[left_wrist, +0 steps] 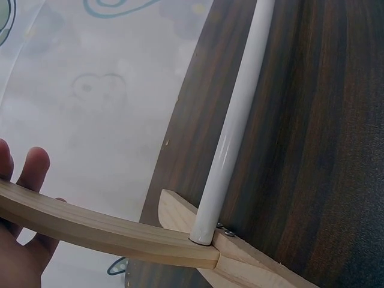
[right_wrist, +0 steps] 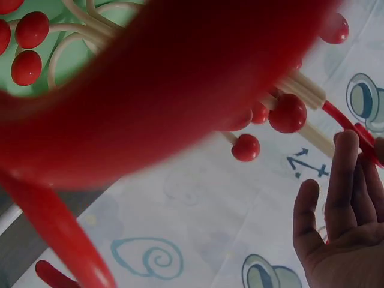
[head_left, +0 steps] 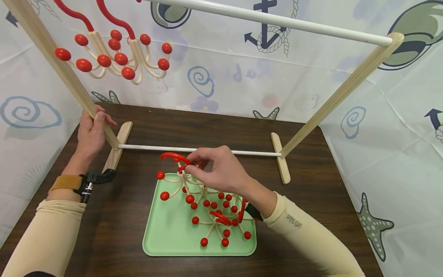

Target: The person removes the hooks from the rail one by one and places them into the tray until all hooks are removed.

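My left hand (head_left: 91,129) grips the left wooden post (head_left: 77,86) of a rack; its fingers wrap around the post in the left wrist view too. With my right hand (head_left: 221,169) I pinch the red hook (head_left: 174,155) of a branching hanger, whose cream arms end in red balls (head_left: 164,196). This hanger is over the back left of a green tray (head_left: 166,238). More such hangers (head_left: 217,220) lie on the tray, their red hooks up. Two others hang at the upper left, with red hooks (head_left: 77,15) rising out of view.
The rack has a white top bar (head_left: 277,20), a white lower bar (head_left: 159,148), a right post (head_left: 339,94) and wooden feet (head_left: 281,157). It stands on a dark wood table (head_left: 311,215). A patterned curtain (head_left: 228,73) surrounds the table at the back and sides.
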A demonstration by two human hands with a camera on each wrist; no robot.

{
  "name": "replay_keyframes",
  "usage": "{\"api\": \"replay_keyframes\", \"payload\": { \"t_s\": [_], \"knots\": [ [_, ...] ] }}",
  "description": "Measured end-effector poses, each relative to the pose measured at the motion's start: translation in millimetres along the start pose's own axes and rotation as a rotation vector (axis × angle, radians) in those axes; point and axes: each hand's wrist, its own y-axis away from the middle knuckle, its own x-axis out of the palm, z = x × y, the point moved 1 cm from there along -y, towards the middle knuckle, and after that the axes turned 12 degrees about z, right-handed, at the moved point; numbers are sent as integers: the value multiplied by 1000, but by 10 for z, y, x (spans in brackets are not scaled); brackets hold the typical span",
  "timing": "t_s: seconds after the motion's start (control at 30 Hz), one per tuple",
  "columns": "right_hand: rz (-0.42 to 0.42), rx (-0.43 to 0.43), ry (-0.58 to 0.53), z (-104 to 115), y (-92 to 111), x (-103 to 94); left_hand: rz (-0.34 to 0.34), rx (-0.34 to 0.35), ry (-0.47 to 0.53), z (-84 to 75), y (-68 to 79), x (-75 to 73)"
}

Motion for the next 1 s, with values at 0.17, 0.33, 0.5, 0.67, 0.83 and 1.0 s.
{"api": "replay_keyframes", "payload": {
  "t_s": [0.17, 0.33, 0.5, 0.67, 0.83, 1.0],
  "knots": [
    [105, 49, 11, 1, -43, 68, 7, -13, 0, -4, 10, -3],
    [185, 86, 43, -54, -51, 141, 1, 9, 8, -6, 3, 4],
    [262, 120, 42, -124, -51, 223, -4, 15, 17, -3, -1, 10],
    [293, 130, 27, -191, -61, 299, -6, 26, 19, 16, -7, 13],
    [324, 152, 38, -265, -65, 383, -10, 32, 15, 34, -12, 12],
    [342, 174, 31, -320, -63, 429, -7, 35, 9, 34, -7, 11]
  ]
}}
